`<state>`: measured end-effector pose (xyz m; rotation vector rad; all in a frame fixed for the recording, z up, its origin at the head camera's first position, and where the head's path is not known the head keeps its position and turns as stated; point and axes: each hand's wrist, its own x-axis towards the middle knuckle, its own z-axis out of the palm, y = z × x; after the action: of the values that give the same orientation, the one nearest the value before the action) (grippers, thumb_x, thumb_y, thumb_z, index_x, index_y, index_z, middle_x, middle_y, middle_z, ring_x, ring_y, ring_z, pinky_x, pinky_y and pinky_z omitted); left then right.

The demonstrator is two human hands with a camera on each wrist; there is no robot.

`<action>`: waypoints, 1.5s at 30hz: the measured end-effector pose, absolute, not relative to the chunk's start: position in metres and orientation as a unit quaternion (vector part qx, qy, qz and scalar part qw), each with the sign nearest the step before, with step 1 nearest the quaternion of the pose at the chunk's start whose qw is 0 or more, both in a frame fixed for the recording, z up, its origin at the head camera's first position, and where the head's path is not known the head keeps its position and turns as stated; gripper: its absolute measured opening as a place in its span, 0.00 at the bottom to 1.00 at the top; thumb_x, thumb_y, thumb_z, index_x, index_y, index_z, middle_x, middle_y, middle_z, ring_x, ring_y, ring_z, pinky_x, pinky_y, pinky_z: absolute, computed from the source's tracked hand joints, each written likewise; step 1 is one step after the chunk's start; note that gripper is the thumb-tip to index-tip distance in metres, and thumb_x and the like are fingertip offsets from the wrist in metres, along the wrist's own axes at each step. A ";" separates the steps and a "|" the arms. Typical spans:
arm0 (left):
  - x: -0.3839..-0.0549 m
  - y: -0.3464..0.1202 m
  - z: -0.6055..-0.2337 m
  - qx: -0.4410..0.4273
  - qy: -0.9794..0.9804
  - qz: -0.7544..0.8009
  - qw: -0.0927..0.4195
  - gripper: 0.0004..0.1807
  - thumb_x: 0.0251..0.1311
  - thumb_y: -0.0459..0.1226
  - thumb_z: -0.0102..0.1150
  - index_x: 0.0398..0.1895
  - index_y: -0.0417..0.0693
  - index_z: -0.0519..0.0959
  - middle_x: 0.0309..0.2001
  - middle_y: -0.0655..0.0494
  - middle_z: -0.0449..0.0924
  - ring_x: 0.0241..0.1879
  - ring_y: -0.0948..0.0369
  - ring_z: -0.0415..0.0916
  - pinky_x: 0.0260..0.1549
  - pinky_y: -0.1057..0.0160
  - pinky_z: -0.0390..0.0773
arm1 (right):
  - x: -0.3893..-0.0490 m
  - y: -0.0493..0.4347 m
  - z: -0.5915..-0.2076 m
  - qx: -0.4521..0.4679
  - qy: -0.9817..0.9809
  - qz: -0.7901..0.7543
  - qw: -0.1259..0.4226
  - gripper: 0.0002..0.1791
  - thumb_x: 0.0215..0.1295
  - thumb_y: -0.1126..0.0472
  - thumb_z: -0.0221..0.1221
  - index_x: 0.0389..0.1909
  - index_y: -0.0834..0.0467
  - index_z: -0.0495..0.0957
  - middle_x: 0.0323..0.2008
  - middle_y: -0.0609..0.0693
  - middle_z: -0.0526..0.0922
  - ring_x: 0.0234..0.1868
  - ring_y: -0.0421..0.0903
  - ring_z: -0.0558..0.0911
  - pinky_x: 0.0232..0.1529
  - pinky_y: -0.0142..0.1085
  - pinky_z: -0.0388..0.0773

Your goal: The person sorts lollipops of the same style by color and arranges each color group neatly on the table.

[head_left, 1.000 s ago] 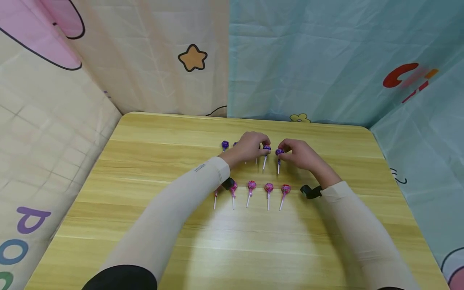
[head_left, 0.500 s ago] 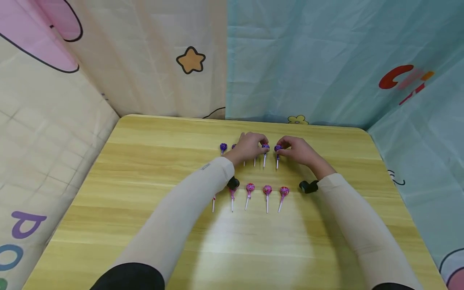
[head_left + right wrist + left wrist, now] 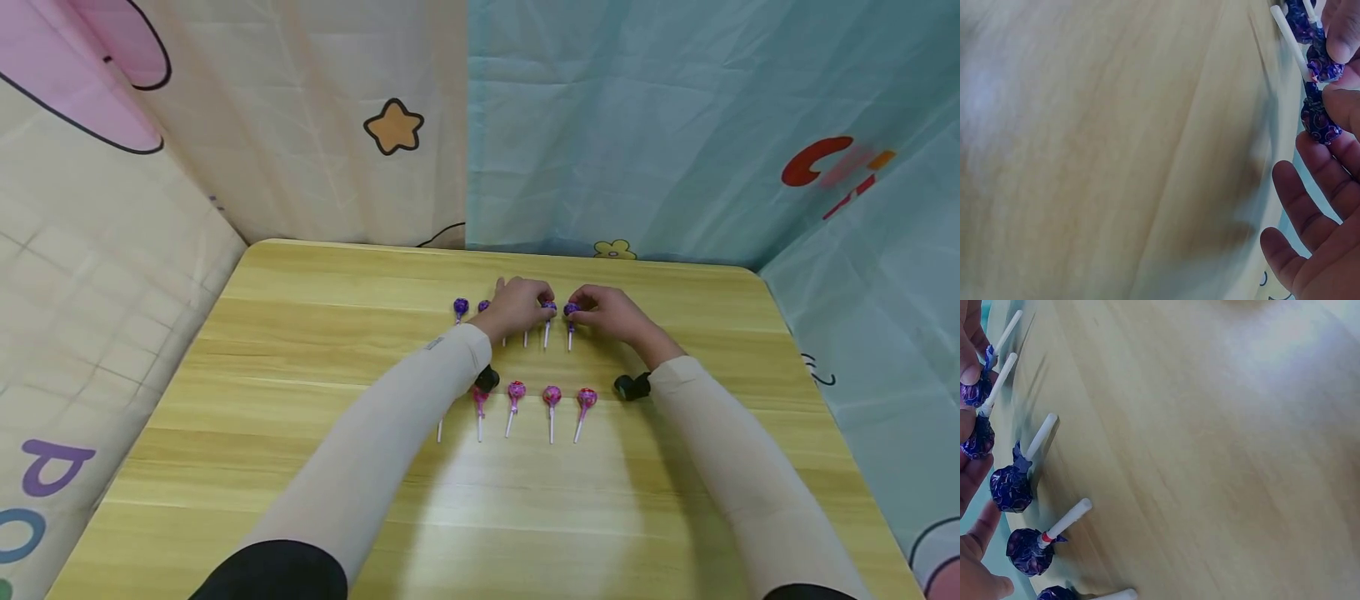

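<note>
6 purple lollipops (image 3: pixel 461 307) in a row, some part-hidden; 5 pink lollipops (image 3: pixel 552 393) visible, nearer the person – L hand (image 3: pixel 517 305) pinches 5th purple from left, R hand (image 3: pixel 611 314) pinches 6th, just beside it.

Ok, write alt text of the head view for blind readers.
A left hand and right hand pinch neighbouring purple-wrapped round lollipops at the right end of a row on a yellowish wooden table. Nearer lies a row of pink-wrapped lollipops, partly hidden by the beige left sleeve.

Pale wood-grain table (image 3: pixel 540 517); purple-wrapped lollipops (image 3: pixel 461 306) in far row, pink-wrapped lollipops (image 3: pixel 552 393) in nearer row.
</note>
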<state>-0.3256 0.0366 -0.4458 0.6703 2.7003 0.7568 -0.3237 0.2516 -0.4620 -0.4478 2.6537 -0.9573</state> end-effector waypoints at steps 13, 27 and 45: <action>-0.329 0.037 -0.449 0.215 0.936 0.248 0.124 0.12 0.67 0.46 0.62 0.48 0.52 0.82 0.43 0.60 0.83 0.55 0.53 0.73 0.69 0.35 0.41 | -0.326 0.249 -0.464 -0.150 0.919 -0.331 0.150 0.10 0.70 0.60 0.61 0.47 0.60 0.80 0.45 0.56 0.83 0.47 0.53 0.79 0.51 0.47 0.73; -0.328 0.037 -0.449 0.207 0.938 0.245 0.129 0.09 0.67 0.46 0.61 0.43 0.52 0.81 0.40 0.60 0.82 0.55 0.51 0.71 0.69 0.36 0.41 | -0.326 0.246 -0.468 -0.152 0.924 -0.321 0.143 0.12 0.71 0.59 0.60 0.50 0.62 0.79 0.47 0.58 0.83 0.51 0.54 0.79 0.56 0.50 0.73; -0.329 0.041 -0.454 0.213 0.938 0.239 0.134 0.12 0.66 0.47 0.63 0.47 0.53 0.82 0.42 0.60 0.82 0.57 0.51 0.71 0.69 0.34 0.42 | -0.324 0.249 -0.470 -0.143 0.925 -0.316 0.154 0.17 0.71 0.58 0.59 0.55 0.62 0.77 0.51 0.59 0.81 0.53 0.55 0.78 0.57 0.51 0.72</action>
<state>-0.3291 0.0412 -0.4536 0.6171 2.7193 0.6942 -0.3236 0.2491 -0.4697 -0.4098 2.6530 -0.9048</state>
